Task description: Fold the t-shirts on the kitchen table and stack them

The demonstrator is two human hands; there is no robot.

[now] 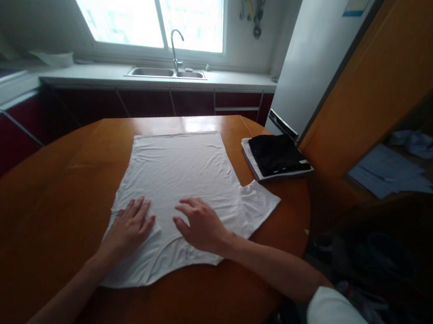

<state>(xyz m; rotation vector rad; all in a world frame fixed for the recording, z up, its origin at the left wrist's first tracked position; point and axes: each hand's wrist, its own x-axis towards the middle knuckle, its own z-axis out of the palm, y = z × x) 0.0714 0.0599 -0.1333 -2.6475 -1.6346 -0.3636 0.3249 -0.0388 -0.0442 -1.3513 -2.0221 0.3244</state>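
A white T-shirt [180, 178] lies spread flat on a round wooden table [44, 210], one short sleeve reaching out to the right. My left hand [128, 227] rests palm down on the shirt's near left part, fingers stretched out. My right hand [199, 224] lies flat on the shirt just to the right of it, fingers spread and pointing left. Neither hand holds anything.
A stack of folded clothes, black on top of white [276, 156], sits at the table's far right edge. Behind are a counter with a sink and tap [170, 67], a window, a tall fridge [313, 62], and wooden shelving [399, 172] with papers at right.
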